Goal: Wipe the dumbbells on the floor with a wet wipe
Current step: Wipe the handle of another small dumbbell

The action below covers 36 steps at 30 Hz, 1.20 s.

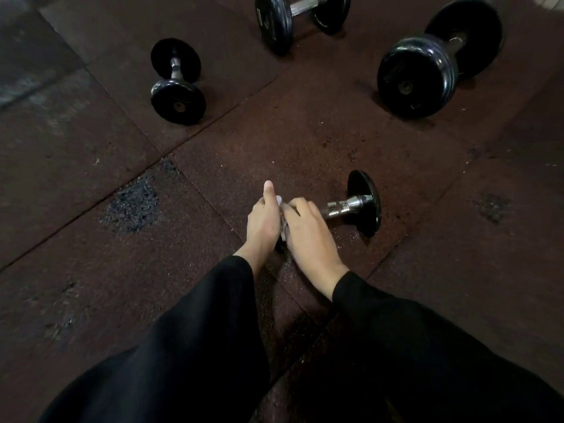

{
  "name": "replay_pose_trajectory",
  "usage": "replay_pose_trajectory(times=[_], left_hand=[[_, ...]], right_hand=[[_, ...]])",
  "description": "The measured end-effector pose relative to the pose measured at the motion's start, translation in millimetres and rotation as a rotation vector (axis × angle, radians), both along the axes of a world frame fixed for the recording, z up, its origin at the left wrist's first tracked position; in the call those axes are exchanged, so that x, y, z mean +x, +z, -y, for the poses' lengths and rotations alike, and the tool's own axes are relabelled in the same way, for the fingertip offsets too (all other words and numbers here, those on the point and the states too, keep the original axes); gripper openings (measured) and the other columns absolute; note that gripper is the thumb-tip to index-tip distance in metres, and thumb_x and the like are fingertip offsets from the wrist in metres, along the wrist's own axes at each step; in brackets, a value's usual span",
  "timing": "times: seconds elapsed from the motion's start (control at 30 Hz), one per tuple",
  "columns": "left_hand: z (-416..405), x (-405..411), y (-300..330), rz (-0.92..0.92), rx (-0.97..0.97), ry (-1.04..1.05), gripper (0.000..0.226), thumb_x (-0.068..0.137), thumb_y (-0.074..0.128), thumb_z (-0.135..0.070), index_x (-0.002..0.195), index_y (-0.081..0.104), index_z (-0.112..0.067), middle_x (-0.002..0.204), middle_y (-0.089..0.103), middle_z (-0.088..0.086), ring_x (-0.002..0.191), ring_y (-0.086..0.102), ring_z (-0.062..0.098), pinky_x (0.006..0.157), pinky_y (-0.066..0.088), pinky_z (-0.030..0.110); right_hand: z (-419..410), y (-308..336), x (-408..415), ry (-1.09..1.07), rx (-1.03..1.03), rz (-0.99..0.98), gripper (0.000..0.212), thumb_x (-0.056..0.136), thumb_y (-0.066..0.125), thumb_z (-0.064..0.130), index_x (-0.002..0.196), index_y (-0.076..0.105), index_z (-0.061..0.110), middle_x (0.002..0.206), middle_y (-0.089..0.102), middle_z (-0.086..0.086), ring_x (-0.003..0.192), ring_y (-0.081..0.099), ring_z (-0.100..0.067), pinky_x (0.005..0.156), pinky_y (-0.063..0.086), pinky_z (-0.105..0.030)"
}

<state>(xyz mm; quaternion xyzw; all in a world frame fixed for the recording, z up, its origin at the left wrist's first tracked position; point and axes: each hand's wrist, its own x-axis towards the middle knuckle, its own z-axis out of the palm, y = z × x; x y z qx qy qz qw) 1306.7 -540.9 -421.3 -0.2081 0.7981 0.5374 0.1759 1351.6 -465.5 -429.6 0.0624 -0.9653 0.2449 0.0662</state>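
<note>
**Wiping the nearest dumbbell, three more waiting**

From the head view, we were working on the near dumbbell (351, 206), which lay on the floor (91, 239) just ahead of us, its far plate and chrome bar showing and its near plate hidden under our hands. We judged the task to be at an early or middle stage: three other dumbbells lay well apart further off, a small one (178, 82) to the left, a middle one (300, 18) at the top and a big one (427, 68) to the right, and nothing showed whether any had been wiped.

Our left hand (262, 222) curled over the near end, thumb pointing up. Our right hand (308, 233) had its fingers bent round the bar, pressing the wipe (282, 215), a pale scrap between the two hands. Both black sleeves (213, 331) reached forward and down.
</note>
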Motion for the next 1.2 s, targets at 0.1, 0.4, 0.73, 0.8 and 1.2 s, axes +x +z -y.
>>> replay_pose_trajectory(times=[0.1,0.4,0.73,0.8,1.2], left_hand=[[0,2,0,-0.005,-0.038,-0.007,0.065,0.096,0.017,-0.054,0.124,0.055,-0.010,0.127,0.057,0.009,0.118,0.052,0.025,0.103,0.036,0.037],[1,0,-2,-0.010,-0.063,-0.017,0.065,0.096,0.017,-0.053,0.131,0.050,-0.010,0.134,0.053,0.012,0.123,0.048,0.026,0.100,0.033,0.035],[2,-1,-2,-0.016,-0.051,-0.023,0.068,0.095,0.017,-0.054,0.129,0.052,-0.008,0.131,0.055,0.013,0.121,0.050,0.026,0.106,0.036,0.041],[2,0,-3,-0.022,-0.060,-0.024,0.067,0.095,0.017,-0.053,0.129,0.052,-0.007,0.130,0.055,0.014,0.120,0.050,0.027,0.106,0.036,0.041],[2,1,-2,-0.016,-0.044,-0.026,0.065,0.096,0.018,-0.052,0.132,0.048,-0.008,0.134,0.052,0.014,0.124,0.048,0.027,0.107,0.034,0.039]], right_hand=[[3,-11,3,-0.010,-0.079,0.033,0.023,0.085,0.058,0.000,0.108,0.063,0.000,0.100,0.060,-0.014,0.095,0.056,-0.028,0.080,0.052,-0.039],[2,-14,4,0.049,-0.003,0.069,0.026,0.085,0.058,-0.001,0.111,0.061,-0.001,0.107,0.055,-0.011,0.100,0.052,-0.024,0.078,0.053,-0.036],[-2,-10,0,0.096,-0.006,0.077,0.028,0.086,0.056,-0.003,0.114,0.060,-0.001,0.109,0.056,-0.012,0.103,0.050,-0.024,0.087,0.049,-0.036],[-3,-12,3,0.101,0.004,0.075,0.028,0.082,0.059,-0.006,0.110,0.062,-0.002,0.104,0.057,-0.013,0.099,0.052,-0.026,0.085,0.051,-0.037],[-5,-12,6,0.119,0.046,0.065,0.033,0.087,0.054,-0.002,0.120,0.054,0.000,0.115,0.051,-0.011,0.108,0.046,-0.023,0.091,0.047,-0.033]])
